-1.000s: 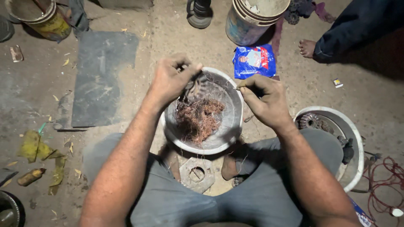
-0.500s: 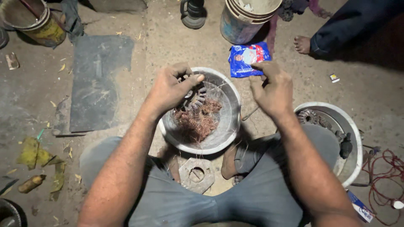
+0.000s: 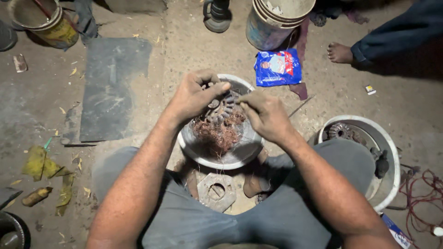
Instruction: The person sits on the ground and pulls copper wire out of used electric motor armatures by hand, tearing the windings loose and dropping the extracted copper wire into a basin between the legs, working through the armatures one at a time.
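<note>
Fingers of both hands grip a dark toothed core (image 3: 221, 108) near a blue, rectangular packet (image 3: 278, 68).

Two hands (image 3: 196, 97) (image 3: 265, 115); two basins (image 3: 203, 154) (image 3: 385, 138); two buckets (image 3: 277, 20) (image 3: 39, 20).

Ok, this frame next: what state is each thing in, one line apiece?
left hand: gripping the toothed metal core
right hand: fingertips pinched at the core
metal bowl: upright, holds copper wire tangle
white tub: upright, metal parts inside
blue packet: flat on the ground
</note>
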